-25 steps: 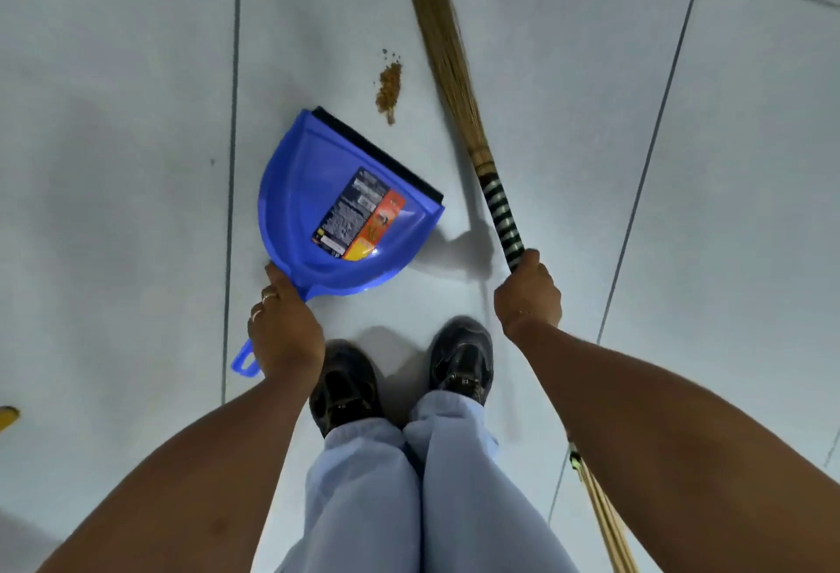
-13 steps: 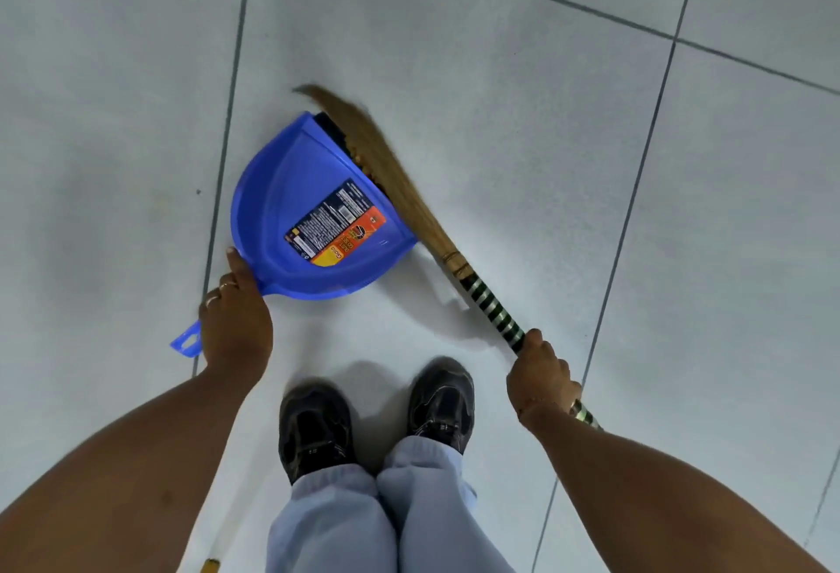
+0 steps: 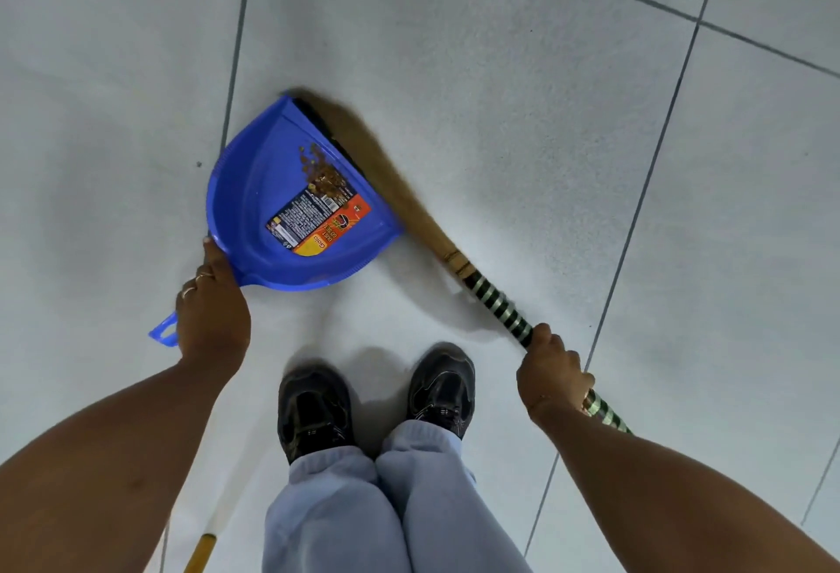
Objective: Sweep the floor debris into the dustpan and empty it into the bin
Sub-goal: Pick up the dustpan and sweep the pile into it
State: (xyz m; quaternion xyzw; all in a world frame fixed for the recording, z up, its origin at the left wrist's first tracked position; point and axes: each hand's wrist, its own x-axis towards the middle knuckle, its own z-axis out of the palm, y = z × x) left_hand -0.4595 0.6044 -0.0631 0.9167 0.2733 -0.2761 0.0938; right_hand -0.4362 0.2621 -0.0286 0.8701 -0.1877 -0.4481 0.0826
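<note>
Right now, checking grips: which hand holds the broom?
The right hand, closed around the striped broom handle; the left hand grips the blue dustpan instead.

Black shoes (image 3: pixel 372 404), yellow-tipped stick (image 3: pixel 203 550)

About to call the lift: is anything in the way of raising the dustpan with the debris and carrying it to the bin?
Only the broom, its bristles lying along the dustpan lip. The debris sits inside, the left hand grips the handle. No bin is in view, so that path can't be judged.
</note>
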